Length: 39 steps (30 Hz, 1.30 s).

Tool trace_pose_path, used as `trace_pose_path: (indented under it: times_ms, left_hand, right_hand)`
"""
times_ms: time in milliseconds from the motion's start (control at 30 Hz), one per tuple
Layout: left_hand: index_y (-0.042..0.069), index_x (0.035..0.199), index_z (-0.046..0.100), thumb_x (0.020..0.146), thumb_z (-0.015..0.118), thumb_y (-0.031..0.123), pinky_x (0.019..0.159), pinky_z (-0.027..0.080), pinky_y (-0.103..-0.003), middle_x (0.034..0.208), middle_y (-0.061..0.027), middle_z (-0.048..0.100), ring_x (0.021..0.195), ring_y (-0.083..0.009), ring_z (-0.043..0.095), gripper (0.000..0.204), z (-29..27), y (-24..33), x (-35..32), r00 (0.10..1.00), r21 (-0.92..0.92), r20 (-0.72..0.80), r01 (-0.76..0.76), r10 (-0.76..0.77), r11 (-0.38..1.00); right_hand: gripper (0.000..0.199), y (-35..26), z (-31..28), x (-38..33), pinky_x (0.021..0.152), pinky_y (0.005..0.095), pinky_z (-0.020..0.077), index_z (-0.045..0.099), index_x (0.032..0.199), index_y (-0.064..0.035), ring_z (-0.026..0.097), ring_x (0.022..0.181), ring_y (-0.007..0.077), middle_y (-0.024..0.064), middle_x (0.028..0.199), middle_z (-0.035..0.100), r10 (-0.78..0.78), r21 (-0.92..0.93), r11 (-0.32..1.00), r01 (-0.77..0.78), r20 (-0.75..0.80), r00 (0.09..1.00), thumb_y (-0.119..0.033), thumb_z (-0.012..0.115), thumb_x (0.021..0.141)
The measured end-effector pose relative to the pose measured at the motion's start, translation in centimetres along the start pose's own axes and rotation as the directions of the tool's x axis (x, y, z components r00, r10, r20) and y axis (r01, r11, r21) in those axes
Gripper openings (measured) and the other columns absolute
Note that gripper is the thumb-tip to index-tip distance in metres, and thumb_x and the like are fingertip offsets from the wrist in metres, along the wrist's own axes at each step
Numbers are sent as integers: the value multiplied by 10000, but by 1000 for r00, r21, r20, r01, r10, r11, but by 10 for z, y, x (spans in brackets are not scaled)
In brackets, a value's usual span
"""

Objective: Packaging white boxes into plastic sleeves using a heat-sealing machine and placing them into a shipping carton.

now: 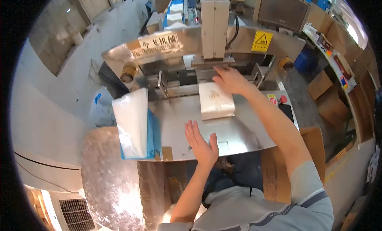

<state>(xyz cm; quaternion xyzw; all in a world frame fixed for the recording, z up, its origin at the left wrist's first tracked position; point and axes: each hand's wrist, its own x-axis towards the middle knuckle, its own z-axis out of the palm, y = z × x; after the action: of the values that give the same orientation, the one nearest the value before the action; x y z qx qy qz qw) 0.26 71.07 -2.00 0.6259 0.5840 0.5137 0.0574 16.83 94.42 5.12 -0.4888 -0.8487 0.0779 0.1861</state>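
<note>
A white wrapped packet [216, 100] lies on the steel machine table [238, 131], its far end near the machine's sealing head [215, 30]. My right hand [230, 80] rests on the packet's far end, fingers spread over it toward the machine opening. Flat and open, my left hand [200, 143] hovers over the near part of the table, holding nothing, a short way in front of the packet.
A stack of clear plastic bags [133, 123] in a blue holder stands at the table's left edge. A red button [283, 99] sits on the control panel at right. Cardboard boxes [330, 99] stand to the right, shiny wrapped material [107, 179] at lower left.
</note>
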Motion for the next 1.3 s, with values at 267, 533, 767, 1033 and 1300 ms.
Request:
trace_pose_path:
  times_ms: [267,533,767,1033,1300]
  left_hand:
    - [-91,1461,324,968,556,207,1172,228,-532,1511,-304,357,1441,-492,268,621,1,-6,3,999,-19,28,15,-15,1000]
    - [-108,1443,341,905,621,170,1176,216,-567,1501,-313,363,1418,-523,281,667,2,-4,6,999,-31,24,34,-34,999]
    - [-119,1423,357,888,591,146,1165,229,-584,1475,-335,387,1389,-547,317,641,-8,-2,-7,991,-118,128,56,-41,991]
    - [-54,1411,404,943,604,154,1148,299,-555,1478,-307,406,1382,-509,366,550,-49,30,31,875,8,413,275,-253,962]
    - [-53,1218,554,947,647,208,1047,427,-491,1320,-311,520,1231,-488,496,388,-91,77,97,724,-42,618,418,-305,907]
  right_hand:
    - [500,-38,-26,-147,1097,445,398,487,1421,-10,518,1296,371,226,1377,569,122,382,922,-66,-126,984,-242,583,989]
    - [314,-34,-8,-246,875,313,522,630,1256,-3,670,1032,214,145,1137,699,393,627,740,-243,-109,913,-113,619,962]
    - [187,-29,3,-262,734,402,521,721,963,-49,643,807,312,124,924,695,256,348,924,-157,-259,932,-136,781,809]
    - [239,-43,-72,-212,694,379,553,732,1029,-42,682,794,311,141,899,702,520,529,630,-568,256,815,-140,779,816]
    - [248,-72,-130,-167,761,355,596,699,1080,8,720,856,266,175,980,711,526,485,577,-657,395,753,-166,700,902]
